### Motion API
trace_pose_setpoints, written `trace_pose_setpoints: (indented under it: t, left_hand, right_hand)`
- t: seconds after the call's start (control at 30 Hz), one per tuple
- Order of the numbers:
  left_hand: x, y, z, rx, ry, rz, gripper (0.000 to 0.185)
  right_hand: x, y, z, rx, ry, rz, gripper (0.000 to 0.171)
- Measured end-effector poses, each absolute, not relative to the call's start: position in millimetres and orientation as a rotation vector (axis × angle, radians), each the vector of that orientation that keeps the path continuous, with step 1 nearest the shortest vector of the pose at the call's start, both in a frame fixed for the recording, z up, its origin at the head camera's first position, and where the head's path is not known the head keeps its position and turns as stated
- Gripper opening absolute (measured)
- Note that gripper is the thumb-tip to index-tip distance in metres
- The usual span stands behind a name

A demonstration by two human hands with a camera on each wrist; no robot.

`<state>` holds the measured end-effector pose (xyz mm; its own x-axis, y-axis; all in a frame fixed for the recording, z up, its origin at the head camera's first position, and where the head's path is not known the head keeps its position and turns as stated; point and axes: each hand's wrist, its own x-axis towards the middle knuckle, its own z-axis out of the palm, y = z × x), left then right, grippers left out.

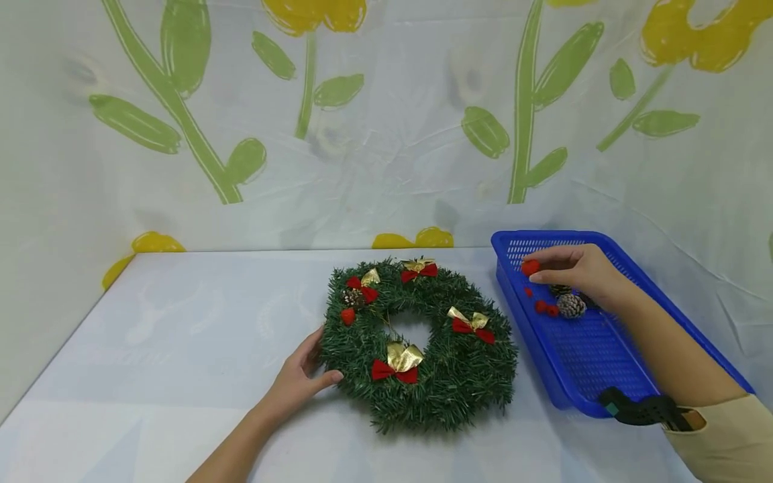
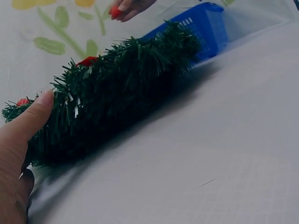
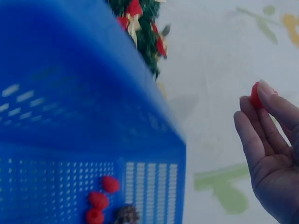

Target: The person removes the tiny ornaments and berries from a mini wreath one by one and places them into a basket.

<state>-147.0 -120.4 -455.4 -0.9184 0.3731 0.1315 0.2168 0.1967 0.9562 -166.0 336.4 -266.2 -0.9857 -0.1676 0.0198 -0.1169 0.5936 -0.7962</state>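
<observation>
A green tinsel wreath [image 1: 449, 362] lies on the white table, trimmed with red and gold bows, a small pine cone [image 1: 353, 298] and a red berry [image 1: 347, 316]. My left hand [image 1: 300, 372] grips its left edge, with the thumb on top and the fingers at the underside. In the left wrist view that edge of the wreath [image 2: 107, 98] is tilted up. Over the far end of the blue basket [image 1: 592, 355], my right hand [image 1: 582, 272] pinches a red raspberry-like berry [image 1: 530, 267]. The right wrist view shows this berry [image 3: 256, 96] between thumb and fingertips, above the basket's rim.
Inside the basket are several loose red berries [image 1: 546, 308] and pine cones [image 1: 570, 306]. It stands just right of the wreath. A dark strap [image 1: 643, 408] circles my right wrist. Behind the table hangs a white cloth [image 1: 386, 168] with printed flowers.
</observation>
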Motion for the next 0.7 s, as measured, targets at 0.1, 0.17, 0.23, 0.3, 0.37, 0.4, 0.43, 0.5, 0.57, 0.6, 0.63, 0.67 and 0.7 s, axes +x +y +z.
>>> trace_pose_setpoints:
  t: [0.1,0.17,0.23,0.3,0.37,0.4,0.43,0.5,0.57,0.6,0.63,0.67,0.7]
  left_hand:
    - [-147.6,-120.7,-455.6,0.559,2.321,1.822,0.086]
    - [-148.0,-120.9,-456.0,0.553,2.321,1.822,0.086]
    - [-148.5,-121.2,-456.4,0.556,2.325,1.823,0.086]
    - [-148.7,-121.3,-456.5,0.556,2.326,1.827,0.086]
    - [-148.7,-121.3,-456.8,0.549,2.327,1.825,0.086]
    - [-148.4,-121.3,-456.9,0.548,2.325,1.823,0.086]
    - [-147.9,-121.1,-456.9,0.541,2.315,1.827,0.086]
    - [-147.2,-120.7,-457.2,0.546,2.306,1.828,0.086]
    - [-146.4,-120.3,-457.0,0.552,2.300,1.829,0.087]
    - [-146.2,-120.3,-456.8,0.560,2.298,1.832,0.087]
    - [-146.3,-120.2,-456.6,0.563,2.299,1.836,0.087]
    - [-146.5,-120.3,-456.3,0.568,2.300,1.839,0.086]
    - [-146.7,-120.6,-456.1,0.571,2.304,1.840,0.086]
  right_hand:
    - [-168.6,347.8,-267.8,-0.240,2.719,-1.420,0.029]
    - [-170.6,354.9,-269.7,-0.237,2.706,-1.435,0.027]
    - [-171.9,360.8,-271.3,-0.223,2.703,-1.441,0.027]
    - [-173.5,366.5,-272.6,-0.205,2.688,-1.459,0.027]
    - [-174.8,372.5,-273.5,-0.173,2.668,-1.474,0.028]
    - [-175.4,375.6,-274.2,-0.159,2.653,-1.481,0.028]
    - [-176.1,378.7,-275.1,-0.150,2.641,-1.485,0.028]
    - [-177.7,384.9,-277.7,-0.136,2.628,-1.473,0.028]
    - [-179.1,390.0,-280.6,-0.134,2.633,-1.447,0.028]
    - [-179.9,392.1,-282.3,-0.131,2.637,-1.440,0.028]
    - [-180.9,393.9,-284.0,-0.132,2.650,-1.426,0.028]
    - [-181.9,395.4,-285.7,-0.132,2.662,-1.411,0.028]
    - [-182.9,396.6,-287.5,-0.135,2.674,-1.399,0.028]
